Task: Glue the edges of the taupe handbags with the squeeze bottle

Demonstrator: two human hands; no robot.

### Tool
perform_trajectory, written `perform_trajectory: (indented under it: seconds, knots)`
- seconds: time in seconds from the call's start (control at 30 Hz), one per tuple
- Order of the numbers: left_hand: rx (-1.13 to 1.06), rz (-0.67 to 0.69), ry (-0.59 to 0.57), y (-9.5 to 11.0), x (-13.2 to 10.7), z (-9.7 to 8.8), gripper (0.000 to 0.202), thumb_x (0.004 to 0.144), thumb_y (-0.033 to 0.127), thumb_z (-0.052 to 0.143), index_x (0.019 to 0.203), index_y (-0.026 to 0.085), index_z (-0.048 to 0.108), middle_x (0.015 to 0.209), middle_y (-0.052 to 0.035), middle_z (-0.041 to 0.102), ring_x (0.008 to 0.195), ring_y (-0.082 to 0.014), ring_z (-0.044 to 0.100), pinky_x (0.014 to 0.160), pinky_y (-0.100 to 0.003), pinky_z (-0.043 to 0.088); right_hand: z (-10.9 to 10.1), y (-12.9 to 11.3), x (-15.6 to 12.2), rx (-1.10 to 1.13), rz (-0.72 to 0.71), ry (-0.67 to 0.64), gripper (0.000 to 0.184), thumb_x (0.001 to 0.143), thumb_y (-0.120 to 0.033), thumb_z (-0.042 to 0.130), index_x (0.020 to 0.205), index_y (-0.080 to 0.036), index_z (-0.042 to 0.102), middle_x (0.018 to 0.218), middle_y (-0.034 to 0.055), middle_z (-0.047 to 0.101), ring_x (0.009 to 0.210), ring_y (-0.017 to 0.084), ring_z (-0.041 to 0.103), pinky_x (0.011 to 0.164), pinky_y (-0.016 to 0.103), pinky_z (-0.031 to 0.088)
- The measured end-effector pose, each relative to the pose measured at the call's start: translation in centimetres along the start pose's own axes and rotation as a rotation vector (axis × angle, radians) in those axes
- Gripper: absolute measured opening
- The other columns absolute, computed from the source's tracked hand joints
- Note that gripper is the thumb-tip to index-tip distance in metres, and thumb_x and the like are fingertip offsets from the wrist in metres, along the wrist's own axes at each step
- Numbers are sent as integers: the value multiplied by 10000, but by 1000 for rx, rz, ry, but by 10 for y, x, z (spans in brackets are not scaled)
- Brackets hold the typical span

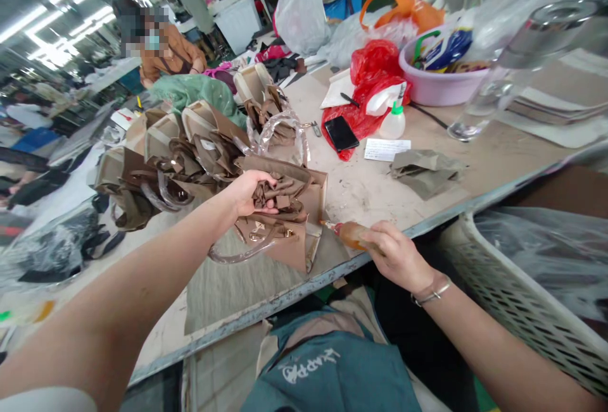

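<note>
A tan handbag [291, 249] lies on its side at the table's front edge, its clear-wrapped handle [242, 255] hanging toward me. My left hand [254, 193] grips the crumpled brown lining [288, 189] that bulges from the bag's opening. In my right hand [396, 254] is an amber squeeze bottle [352, 235] with a red collar. Its narrow tip points at the bag's right edge; whether it touches there I cannot tell. Behind my left hand stand several similar tan bags [164, 133] with brown lining pulled out.
Right of the bag lie a phone [341, 133], a small white bottle [393, 122], a paper slip [387, 149] and brown cloth [425, 171]. A lilac basin [430, 86] and a tall glass bottle [517, 64] stand behind. A white plastic crate [522, 292] sits by my right arm. Across, a person [175, 51] sits.
</note>
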State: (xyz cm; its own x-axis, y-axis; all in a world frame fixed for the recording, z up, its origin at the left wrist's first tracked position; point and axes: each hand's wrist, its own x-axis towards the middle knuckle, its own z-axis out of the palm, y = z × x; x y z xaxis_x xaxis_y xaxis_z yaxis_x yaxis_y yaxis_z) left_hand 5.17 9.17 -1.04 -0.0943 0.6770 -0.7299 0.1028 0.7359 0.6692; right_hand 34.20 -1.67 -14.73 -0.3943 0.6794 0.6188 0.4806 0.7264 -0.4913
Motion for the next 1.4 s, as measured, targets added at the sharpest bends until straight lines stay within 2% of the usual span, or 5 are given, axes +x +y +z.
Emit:
perform_trajectory:
  seconds: [0.27, 0.5, 0.87, 1.17, 1.4]
  knots:
    - [0, 25, -21, -1, 4, -1, 101, 596, 175, 554, 665, 128, 610, 454, -23, 577, 348, -153, 520, 551, -383, 580, -6, 7, 4, -80, -10, 135, 354, 817, -46, 564, 1104, -249, 522, 918, 41, 529, 817, 169, 563, 694, 291, 516]
    - [10, 10, -13, -2, 4, 0, 121, 604, 187, 567, 696, 128, 617, 488, -20, 591, 362, -149, 521, 557, -378, 578, 9, 3, -7, 28, 42, -48, 273, 865, -69, 528, 1095, -215, 504, 901, 51, 517, 806, 165, 546, 681, 290, 512]
    - [5, 13, -15, -5, 6, -2, 51, 600, 189, 575, 632, 151, 579, 448, -4, 535, 366, -148, 507, 544, -376, 578, 22, -6, -15, 91, 202, 4, 164, 876, -147, 547, 1017, -226, 517, 865, 38, 544, 810, 189, 555, 714, 330, 491]
    - [-16, 18, -38, -7, -2, -6, 49, 628, 192, 559, 601, 152, 570, 449, -4, 543, 351, -137, 488, 527, -369, 579, 33, -13, -23, 240, 506, 55, 124, 870, -316, 564, 945, -217, 563, 871, 35, 598, 824, 195, 584, 773, 349, 477]
    - [-14, 13, -96, -32, -35, -31, 118, 637, 208, 519, 584, 135, 594, 446, -31, 553, 372, -135, 485, 536, -349, 563, 0, -23, -52, 883, 1132, 309, 350, 746, -455, 693, 1015, -277, 556, 894, -18, 630, 706, 144, 592, 565, 229, 495]
